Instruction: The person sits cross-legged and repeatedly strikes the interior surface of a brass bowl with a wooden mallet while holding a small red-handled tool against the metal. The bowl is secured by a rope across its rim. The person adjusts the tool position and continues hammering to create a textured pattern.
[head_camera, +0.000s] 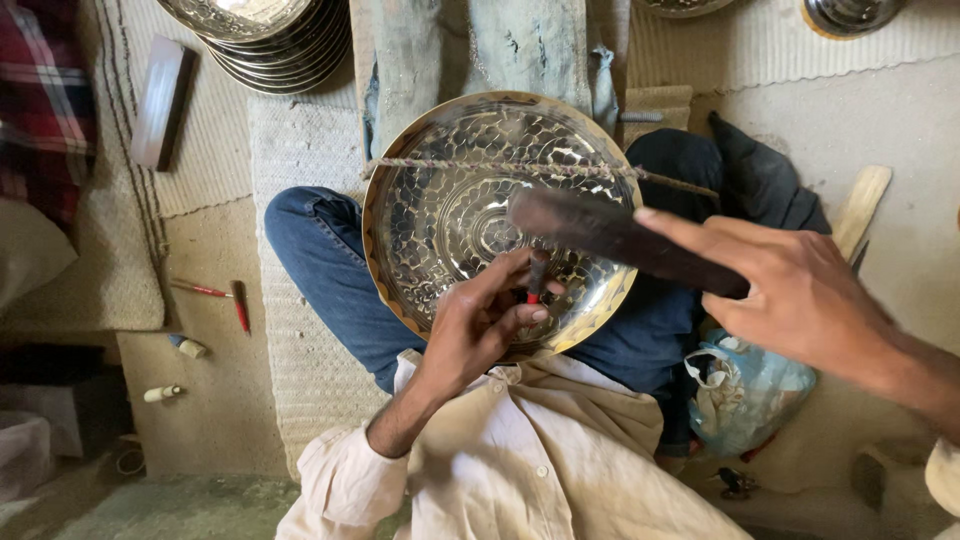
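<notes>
One large brass plate rests tilted on the person's lap, its face covered in small hammered dents, with one rope stretched across its upper part. The left hand lies on the plate's lower half, fingers pinched narrowly around one thin punch with a red band, its tip standing on the metal. The right hand is closed around the handle of one dark hammer, which shows blurred just above the plate's centre and over the punch.

The person sits cross-legged in blue jeans and a cream shirt.

At the top left stands one stack of similar plates; the number in the stack cannot be told exactly. Beside it lies one flat wooden block on a woven mat. Left of the knee, two red-handled tools lie on the floor, and below them two small pale cylinders lie near each other. At the right, one pale wooden stick lies by a dark cloth, and one light blue plastic bag sits just below the right hand. Two more metal vessels show partly at the top right edge.
</notes>
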